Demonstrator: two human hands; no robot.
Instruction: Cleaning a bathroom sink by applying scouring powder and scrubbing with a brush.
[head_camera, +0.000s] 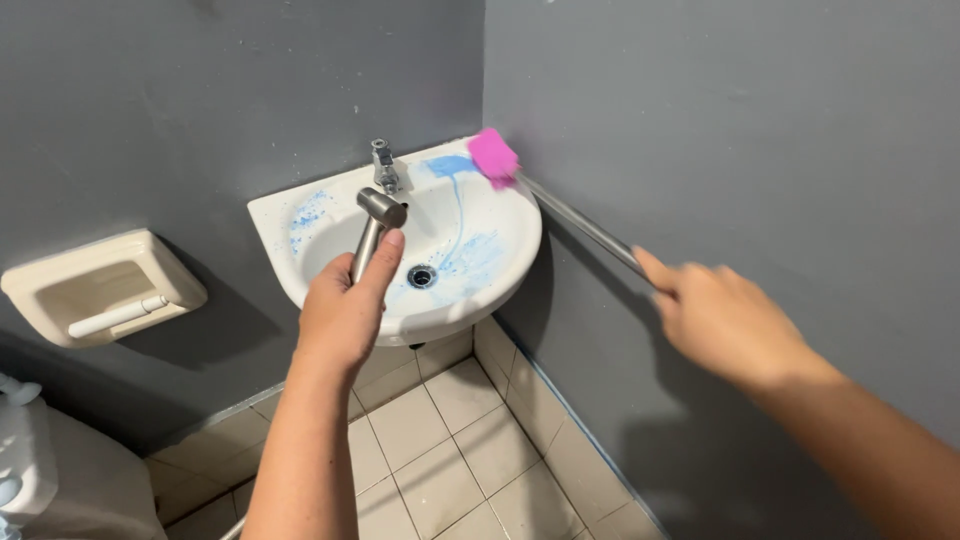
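My left hand (343, 312) grips a metal hand-held spray nozzle (374, 224) and holds its head over the bowl of a small white wall sink (500, 262). Blue cleaner streaks the sink's basin and rim. My right hand (722, 320) holds the grey metal handle (582, 222) of a brush. Its pink head (493, 156) rests on the sink's back right rim, by the wall corner. A chrome tap (384, 165) stands at the back of the sink, just behind the nozzle.
Grey walls meet in a corner behind the sink. A cream toilet-roll holder (100, 287) is fixed to the left wall. Part of a white toilet (70, 485) shows at the bottom left. Beige floor tiles (450, 450) lie below the sink.
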